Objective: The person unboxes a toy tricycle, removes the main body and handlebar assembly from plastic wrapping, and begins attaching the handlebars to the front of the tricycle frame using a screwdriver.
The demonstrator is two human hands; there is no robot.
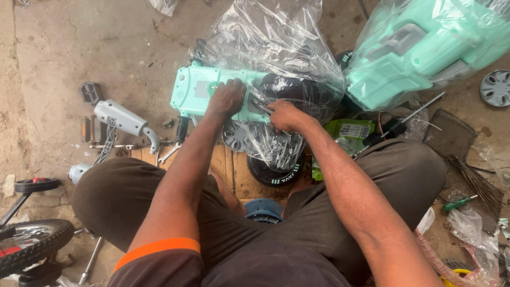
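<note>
I am pressing my left hand (227,98) flat on the mint panel (204,95) on the floor ahead, steadying it, while my right hand (284,116), fingers closed on a pliers-like tool (261,108), is working squarely at its edge.

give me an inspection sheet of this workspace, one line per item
surface: bare, stained concrete floor, with a wooden board between the knees
job's things: mint green plastic toy panel, partly in a clear plastic bag; black wheel below it
clutter: second bagged mint green part, grey bracket, spanner, green screwdriver, wire mesh basket, grey wheel cover
grippers: left hand presses on the panel; right hand grips a thin metal tool against it
cables: nothing seen
surroundings: small bicycle wheel at lower left
</note>
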